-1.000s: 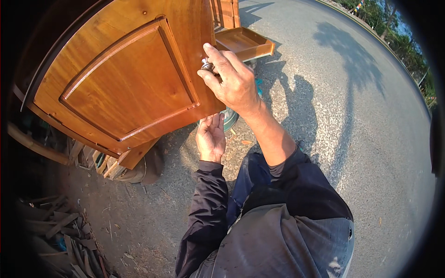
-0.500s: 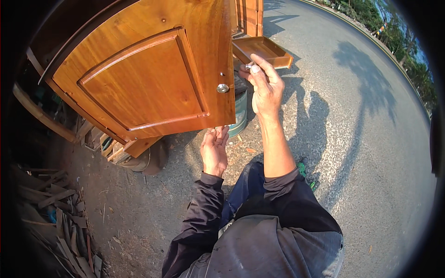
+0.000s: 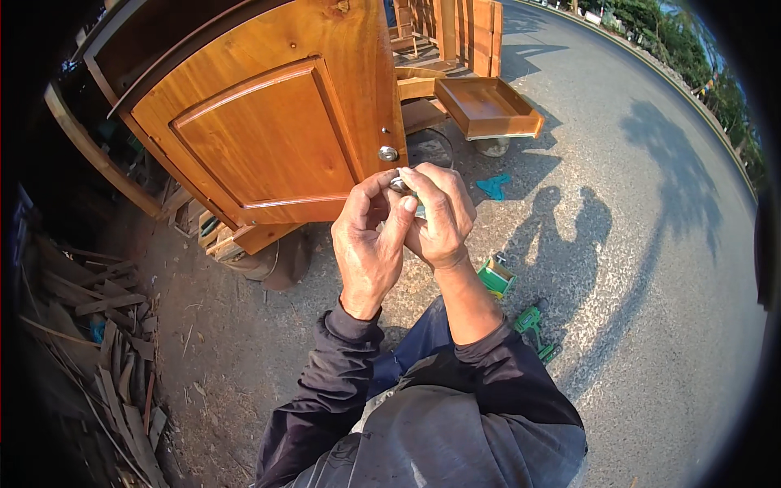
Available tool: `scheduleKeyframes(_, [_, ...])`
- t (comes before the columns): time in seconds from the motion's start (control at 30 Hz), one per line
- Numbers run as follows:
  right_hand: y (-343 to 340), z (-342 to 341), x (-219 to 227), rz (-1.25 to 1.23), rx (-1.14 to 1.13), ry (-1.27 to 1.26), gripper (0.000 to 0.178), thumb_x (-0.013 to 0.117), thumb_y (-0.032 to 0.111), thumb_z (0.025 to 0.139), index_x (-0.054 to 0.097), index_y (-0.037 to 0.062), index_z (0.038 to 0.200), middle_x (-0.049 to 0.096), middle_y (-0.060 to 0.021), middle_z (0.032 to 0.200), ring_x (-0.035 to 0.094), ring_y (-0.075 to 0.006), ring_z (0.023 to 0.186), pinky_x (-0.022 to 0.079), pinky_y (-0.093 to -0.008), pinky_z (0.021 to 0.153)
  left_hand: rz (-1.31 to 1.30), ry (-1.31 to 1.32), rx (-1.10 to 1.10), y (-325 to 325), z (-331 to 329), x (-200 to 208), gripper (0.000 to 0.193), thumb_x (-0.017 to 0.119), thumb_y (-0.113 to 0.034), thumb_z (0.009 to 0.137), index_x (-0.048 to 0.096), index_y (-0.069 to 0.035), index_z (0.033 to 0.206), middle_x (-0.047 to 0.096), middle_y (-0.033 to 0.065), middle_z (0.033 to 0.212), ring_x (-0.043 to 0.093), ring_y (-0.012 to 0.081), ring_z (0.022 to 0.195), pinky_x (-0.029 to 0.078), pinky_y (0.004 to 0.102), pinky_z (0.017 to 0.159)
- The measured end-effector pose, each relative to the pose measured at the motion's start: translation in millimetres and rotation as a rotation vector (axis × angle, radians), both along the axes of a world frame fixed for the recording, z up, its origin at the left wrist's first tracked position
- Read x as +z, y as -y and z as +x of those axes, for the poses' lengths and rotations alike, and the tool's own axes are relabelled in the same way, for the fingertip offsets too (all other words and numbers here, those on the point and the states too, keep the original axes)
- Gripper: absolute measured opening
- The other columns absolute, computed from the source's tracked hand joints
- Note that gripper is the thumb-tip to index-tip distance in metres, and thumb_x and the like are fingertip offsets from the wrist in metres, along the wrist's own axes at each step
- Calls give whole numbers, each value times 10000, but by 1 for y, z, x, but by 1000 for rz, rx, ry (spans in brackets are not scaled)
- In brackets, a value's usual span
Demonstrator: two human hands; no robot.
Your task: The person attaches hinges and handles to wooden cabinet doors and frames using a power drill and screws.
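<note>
metal fitting point(image 3: 398, 185) pinched by left grip point(image 3: 368, 244), right grip point(image 3: 441, 221); wooden door point(image 3: 260, 138) near

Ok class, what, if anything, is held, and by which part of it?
A small shiny metal piece, pinched between the left hand and right hand, seemingly by its edge, though the fingers partly hide the hold.

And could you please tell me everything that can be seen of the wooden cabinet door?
The wooden cabinet door looks like glossy, varnished orange-brown wood, with a framed panel in its face. A round silvery lock sits near its right edge, with a small metal piece above it. The door appears upright, at the picture's upper left. The left hand and right hand hide its lower right corner; whether they touch it is unclear.
</note>
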State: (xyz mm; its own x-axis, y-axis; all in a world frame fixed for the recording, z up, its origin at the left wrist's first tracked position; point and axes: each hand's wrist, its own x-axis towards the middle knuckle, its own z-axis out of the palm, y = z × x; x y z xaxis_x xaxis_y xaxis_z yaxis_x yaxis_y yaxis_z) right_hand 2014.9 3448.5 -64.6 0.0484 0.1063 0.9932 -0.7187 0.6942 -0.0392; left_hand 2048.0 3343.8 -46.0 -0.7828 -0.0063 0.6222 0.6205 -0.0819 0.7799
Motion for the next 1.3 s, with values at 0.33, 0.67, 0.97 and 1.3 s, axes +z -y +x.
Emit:
scheduleKeyframes(0.33, [-15, -19, -3, 61, 185, 121, 549, 765, -28, 708, 633, 45, 1236, 623, -144, 1057, 641, -287, 885, 554, -376, 733, 290, 126, -206, -2, -25, 0, 146, 651, -67, 956, 602, 16, 1065, 657, 51, 983, 617, 87, 873, 512, 235, 802])
scheduleKeyframes(0.67, [-18, -47, 3, -374, 837, 547, 396, 646, 82, 922, 542, -33, 1287, 607, -186, 1270, 596, -278, 1184, 457, -400, 1030, 360, 87, -397, 14, -63, 0, 189, 610, -88, 980, 589, 3, 1145, 655, 72, 998, 603, 125, 770, 501, 242, 682])
scheduleKeyframes(0.97, [8, -11, -6, -404, 767, 416, 358, 743, 7, 827, 612, -26, 1160, 686, -149, 1126, 682, -235, 1022, 550, -331, 873, 341, 61, -312, 28, -8, -4, 185, 550, -50, 1001, 540, 18, 1172, 634, 103, 971, 578, 134, 695, 487, 243, 597])
scheduleKeyframes(1.3, [40, 38, 2, -327, 732, 229, 394, 746, -78, 756, 608, 16, 1113, 696, -152, 1030, 700, -264, 902, 574, -345, 778, 418, 22, -228, 50, 44, -9, 230, 548, -100, 1013, 519, 10, 1213, 625, 98, 963, 537, 111, 692, 459, 247, 601])
